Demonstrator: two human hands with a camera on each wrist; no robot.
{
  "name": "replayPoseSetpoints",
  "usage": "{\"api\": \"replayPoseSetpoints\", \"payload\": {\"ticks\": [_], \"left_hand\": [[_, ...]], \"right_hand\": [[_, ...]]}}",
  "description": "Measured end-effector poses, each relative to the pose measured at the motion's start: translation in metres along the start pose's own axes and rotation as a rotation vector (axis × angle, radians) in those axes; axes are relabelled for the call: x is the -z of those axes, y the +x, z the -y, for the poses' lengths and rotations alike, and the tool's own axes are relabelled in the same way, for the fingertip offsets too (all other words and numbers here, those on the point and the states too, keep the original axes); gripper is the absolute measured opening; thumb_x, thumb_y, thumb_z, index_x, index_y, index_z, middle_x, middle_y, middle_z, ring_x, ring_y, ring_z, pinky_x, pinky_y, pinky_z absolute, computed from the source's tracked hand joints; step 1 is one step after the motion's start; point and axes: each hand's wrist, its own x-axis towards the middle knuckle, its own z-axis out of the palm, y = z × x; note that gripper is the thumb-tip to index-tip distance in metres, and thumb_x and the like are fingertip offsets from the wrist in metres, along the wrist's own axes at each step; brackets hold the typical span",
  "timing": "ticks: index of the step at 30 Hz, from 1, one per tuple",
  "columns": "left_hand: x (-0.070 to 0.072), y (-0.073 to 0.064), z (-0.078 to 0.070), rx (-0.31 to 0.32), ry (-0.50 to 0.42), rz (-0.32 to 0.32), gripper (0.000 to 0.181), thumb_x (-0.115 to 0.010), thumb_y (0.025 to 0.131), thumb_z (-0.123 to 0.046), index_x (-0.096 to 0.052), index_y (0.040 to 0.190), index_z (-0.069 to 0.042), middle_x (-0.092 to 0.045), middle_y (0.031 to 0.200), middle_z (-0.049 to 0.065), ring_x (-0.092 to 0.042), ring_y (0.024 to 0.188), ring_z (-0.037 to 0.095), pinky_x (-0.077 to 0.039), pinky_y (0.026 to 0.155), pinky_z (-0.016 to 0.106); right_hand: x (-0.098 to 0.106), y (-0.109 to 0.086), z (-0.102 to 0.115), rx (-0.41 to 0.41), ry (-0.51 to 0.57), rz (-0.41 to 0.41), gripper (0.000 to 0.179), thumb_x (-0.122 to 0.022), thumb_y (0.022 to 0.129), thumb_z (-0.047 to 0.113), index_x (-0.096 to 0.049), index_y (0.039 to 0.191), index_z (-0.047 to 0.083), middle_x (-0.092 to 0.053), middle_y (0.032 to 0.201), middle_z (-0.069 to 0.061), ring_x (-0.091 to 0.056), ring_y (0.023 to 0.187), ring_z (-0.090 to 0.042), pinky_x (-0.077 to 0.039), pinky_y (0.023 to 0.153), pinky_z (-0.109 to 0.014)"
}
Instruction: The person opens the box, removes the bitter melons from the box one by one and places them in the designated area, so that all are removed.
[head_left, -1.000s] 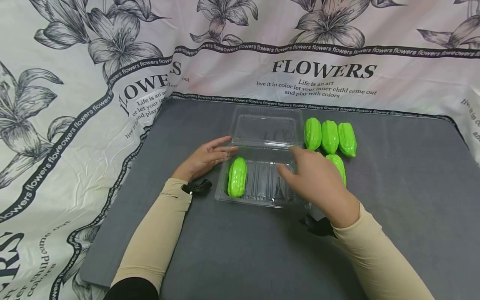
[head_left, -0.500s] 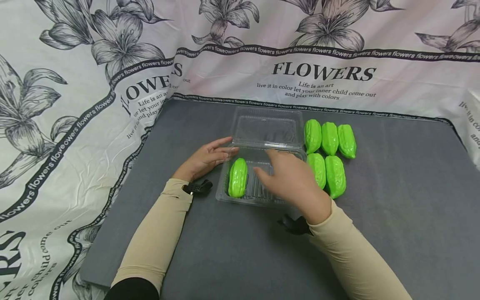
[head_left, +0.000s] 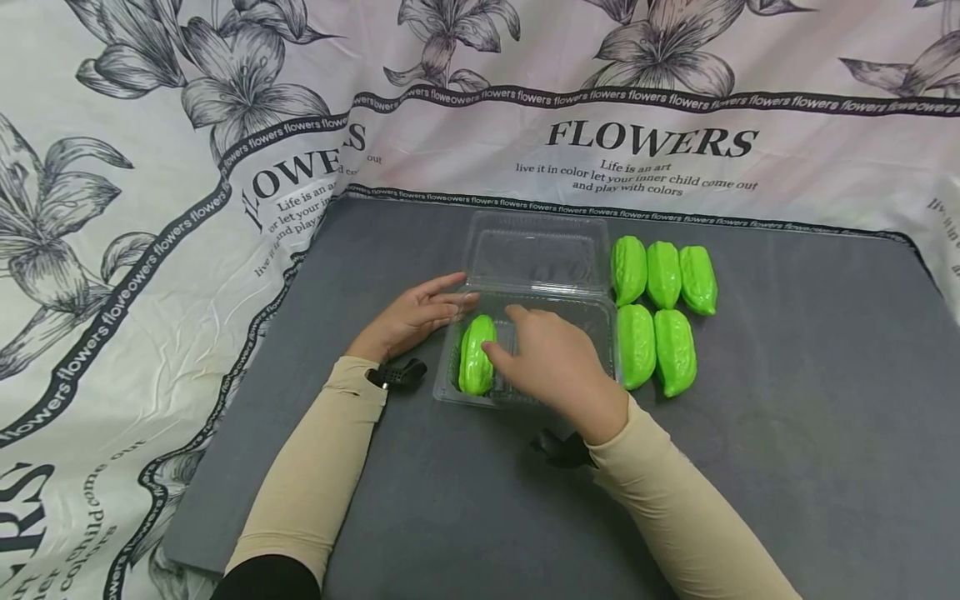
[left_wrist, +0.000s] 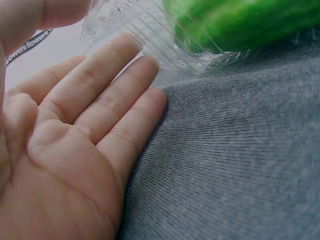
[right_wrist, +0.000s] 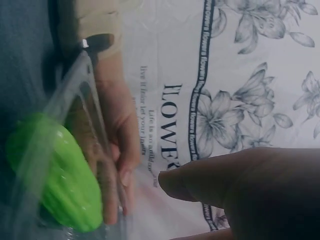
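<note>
A clear plastic clamshell box [head_left: 551, 287] lies with its lid open and tipped back. One glossy, bright green, ridged fruit, which looks like a star fruit [head_left: 475, 358], lies lengthwise at the left inside its base. My left hand [head_left: 411, 317] stays at the box's left side, its straight fingertips touching the edge; the left wrist view shows a bare palm [left_wrist: 70, 150]. Over the base hovers my right hand [head_left: 558, 358], thumb and index finger spread, the thumb tip by the fruit's right side. In the right wrist view nothing shows in its grasp; its lower fingers are hidden.
Several more green star fruits [head_left: 637, 346] lie in two rows on the grey tabletop [head_left: 795, 400], close to the box's right side. A white floral cloth [head_left: 450, 142] hangs behind and to the left.
My right hand has moved left, from beside the rows of star fruits to over the box near the fruit inside. The left hand stays put.
</note>
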Motion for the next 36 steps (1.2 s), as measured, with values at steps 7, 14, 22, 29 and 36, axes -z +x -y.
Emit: {"api": "replayPoseSetpoints", "payload": {"ticks": [7, 14, 22, 29, 36], "left_hand": [[-0.001, 0.001, 0.002, -0.002, -0.009, 0.001, 0.07, -0.055, 0.105, 0.005, -0.029, 0.168, -0.013, -0.05, 0.157, 0.024, -0.045, 0.15, 0.035, -0.03, 0.126, 0.047], [-0.002, 0.004, 0.002, 0.002, -0.019, 0.0, 0.07, -0.054, 0.105, 0.007, -0.029, 0.167, -0.011, -0.05, 0.157, 0.025, -0.045, 0.15, 0.035, -0.029, 0.127, 0.047], [-0.004, 0.007, 0.001, 0.0, -0.007, 0.01, 0.071, -0.056, 0.104, 0.006, -0.028, 0.167, -0.011, -0.05, 0.157, 0.025, -0.044, 0.15, 0.035, -0.029, 0.127, 0.047], [-0.002, 0.006, -0.001, 0.013, -0.029, 0.004, 0.071, -0.055, 0.104, 0.007, -0.028, 0.167, -0.011, -0.049, 0.157, 0.025, -0.043, 0.151, 0.035, -0.028, 0.127, 0.047], [0.002, 0.002, -0.001, 0.017, -0.012, 0.007, 0.072, -0.056, 0.104, 0.006, -0.027, 0.168, -0.011, -0.048, 0.158, 0.024, -0.042, 0.151, 0.034, -0.028, 0.127, 0.046]], "right_hand": [[-0.014, 0.004, -0.001, 0.011, -0.026, 0.018, 0.068, -0.066, 0.101, 0.046, -0.057, 0.149, -0.001, -0.075, 0.12, -0.018, -0.075, 0.098, -0.035, -0.061, 0.077, -0.053], [-0.026, 0.009, -0.001, 0.033, -0.067, 0.015, 0.067, -0.066, 0.101, 0.048, -0.058, 0.146, -0.001, -0.075, 0.117, -0.019, -0.074, 0.099, -0.035, -0.061, 0.078, -0.052], [-0.035, 0.008, 0.002, 0.024, -0.064, 0.005, 0.068, -0.067, 0.1, 0.05, -0.06, 0.14, -0.005, -0.075, 0.102, -0.017, -0.073, 0.087, -0.032, -0.059, 0.07, -0.051], [-0.042, 0.01, 0.007, 0.016, -0.065, 0.003, 0.066, -0.068, 0.098, 0.055, -0.064, 0.128, -0.004, -0.069, 0.082, -0.008, -0.067, 0.067, -0.025, -0.054, 0.055, -0.045], [-0.05, 0.013, 0.011, 0.026, -0.085, -0.004, 0.069, -0.068, 0.098, 0.055, -0.062, 0.129, -0.006, -0.065, 0.077, -0.006, -0.063, 0.061, -0.023, -0.051, 0.051, -0.042]]}}
